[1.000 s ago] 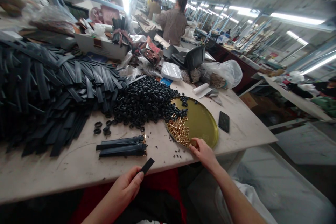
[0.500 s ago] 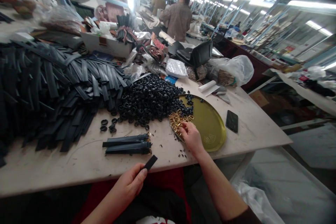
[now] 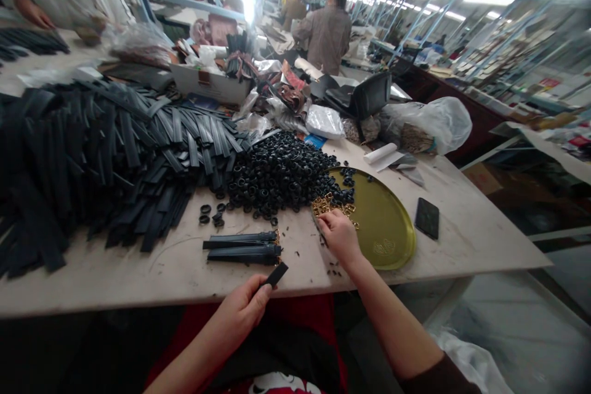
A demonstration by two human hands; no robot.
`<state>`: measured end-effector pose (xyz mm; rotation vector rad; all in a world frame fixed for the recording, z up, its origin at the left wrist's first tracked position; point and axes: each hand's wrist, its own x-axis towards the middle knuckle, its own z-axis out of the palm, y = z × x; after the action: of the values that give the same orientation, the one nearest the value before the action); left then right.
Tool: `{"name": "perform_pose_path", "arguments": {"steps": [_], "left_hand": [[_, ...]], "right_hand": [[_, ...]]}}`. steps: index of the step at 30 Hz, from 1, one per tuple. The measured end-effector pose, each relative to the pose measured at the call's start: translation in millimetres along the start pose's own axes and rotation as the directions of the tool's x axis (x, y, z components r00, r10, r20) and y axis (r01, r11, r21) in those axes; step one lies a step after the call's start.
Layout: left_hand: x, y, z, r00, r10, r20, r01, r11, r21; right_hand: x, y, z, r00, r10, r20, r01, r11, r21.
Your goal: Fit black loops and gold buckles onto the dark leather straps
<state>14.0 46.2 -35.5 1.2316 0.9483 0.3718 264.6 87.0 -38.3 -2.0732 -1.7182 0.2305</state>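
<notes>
My L hand (image 3: 244, 303) is closed on a blk strip (image 3: 277, 275), thumb on top, fingers under, approx. no gap beyond the strip's own thickness; its end pokes out past my fingertips, prob. so that bit is free & easy to get at. The strip is just off the near edge of the table (image 3: 480, 228), over my lap, angled up & away to the R. My R hand (image 3: 340, 237) is at the L rim of the gold-coloured tray (image 3: 388, 215), w/ thumb & fingers drawn in close together by the gold buckles (image 3: 322, 202); can't tell if one's pinched, as my fingers hide the tips. Buckles lie in a loose heap on the tray's L side, presumably since the raised rim keeps small pcs together. Blk loops (image 3: 277, 172) are piled next to it, some spilling onto the tray, & the big heap of blk straps (image 3: 133, 135) is further L, all prob. within reach. Nearer me, a few straps w/ gold ends (image 3: 242, 246) lie side by side, gold ends all to the R, prob. for neatness. Phone (image 3: 427, 218) sits R of the tray, apart from the small pcs.
</notes>
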Motion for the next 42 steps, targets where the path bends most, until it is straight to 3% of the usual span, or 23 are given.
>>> {"name": "perform_pose_path", "arguments": {"steps": [1, 2, 4, 6, 7, 9, 12, 15, 18, 20, 23, 26, 28, 32, 35, 37, 39, 42], "left_hand": [[1.5, 4.5, -1.3, 0.998, 0.048, -0.044, -0.046, 0.998, 0.035], [3.8, 9.6, -2.1, 0.99, 0.105, -0.093, -0.098, 0.992, 0.076], [9.9, 19.7, -2.0, 0.958, 0.21, -0.193, -0.186, 0.973, 0.134], [15.8, 26.5, 0.5, 0.941, 0.233, -0.245, -0.209, 0.97, 0.122], [17.6, 28.0, 2.4, 0.939, 0.231, -0.254, -0.211, 0.972, 0.103], [17.9, 27.5, 6.7, 0.93, 0.24, -0.279, -0.224, 0.971, 0.088], [11.1, 22.2, 12.5, 0.908, 0.266, -0.324, -0.23, 0.962, 0.147], [3.6, 17.9, 15.4, 0.902, 0.271, -0.336, -0.206, 0.954, 0.217], [1.4, 17.2, 12.7, 0.9, 0.278, -0.336, -0.196, 0.946, 0.259], [2.5, 18.0, 6.6, 0.901, 0.272, -0.337, -0.187, 0.946, 0.265], [5.2, 18.5, -5.7, 0.928, 0.233, -0.292, -0.163, 0.956, 0.243], [7.4, 16.6, -13.0, 0.964, 0.165, -0.206, -0.124, 0.972, 0.201], [8.9, 15.0, -13.1, 0.982, 0.11, -0.151, -0.088, 0.986, 0.144], [11.8, 14.0, -12.3, 0.997, 0.007, -0.08, -0.006, 1.0, 0.014], [10.8, 14.9, -17.9, 0.998, -0.023, -0.059, 0.019, 0.997, -0.074], [7.1, 16.6, -22.6, 0.995, 0.016, -0.099, -0.018, 1.0, -0.017], [1.9, 19.8, -25.2, 0.987, 0.092, -0.13, -0.076, 0.99, 0.121], [-4.4, 26.1, -24.1, 0.983, 0.154, -0.098, -0.121, 0.951, 0.284]], "right_hand": [[-5.8, -6.1, -2.4, 0.999, 0.03, 0.025, -0.034, 0.98, 0.195], [-12.7, -14.1, -4.0, 0.995, 0.067, 0.077, -0.094, 0.903, 0.42], [-28.8, -34.5, -3.9, 0.964, 0.118, 0.239, -0.263, 0.58, 0.771], [-45.5, -57.0, -0.4, 0.92, 0.122, 0.372, -0.392, 0.273, 0.879], [-53.2, -67.2, 2.3, 0.906, 0.119, 0.407, -0.422, 0.166, 0.891], [-65.8, -83.7, 8.5, 0.891, 0.119, 0.438, -0.445, 0.045, 0.894], [-77.5, -96.4, 18.8, 0.89, 0.145, 0.433, -0.438, 0.008, 0.899], [-83.4, -98.7, 27.2, 0.892, 0.164, 0.422, -0.434, 0.047, 0.899], [-85.2, -95.7, 28.4, 0.896, 0.135, 0.424, -0.442, 0.161, 0.882], [-84.4, -91.7, 23.2, 0.894, 0.073, 0.442, -0.444, 0.288, 0.849], [-81.7, -84.3, 10.5, 0.904, -0.058, 0.424, -0.349, 0.473, 0.809], [-78.5, -78.4, 2.7, 0.915, -0.163, 0.37, -0.232, 0.539, 0.81], [-76.1, -76.5, 3.4, 0.905, -0.176, 0.388, -0.246, 0.528, 0.813], [-70.6, -76.9, 12.4, 0.869, -0.168, 0.466, -0.373, 0.397, 0.839], [-67.0, -79.2, 18.3, 0.852, -0.073, 0.518, -0.493, 0.219, 0.842], [-65.3, -82.2, 21.2, 0.827, 0.045, 0.56, -0.562, 0.035, 0.826], [-64.5, -87.0, 23.7, 0.768, 0.127, 0.628, -0.608, -0.163, 0.777], [-66.8, -96.0, 26.8, 0.686, 0.124, 0.717, -0.649, -0.34, 0.68]]}}
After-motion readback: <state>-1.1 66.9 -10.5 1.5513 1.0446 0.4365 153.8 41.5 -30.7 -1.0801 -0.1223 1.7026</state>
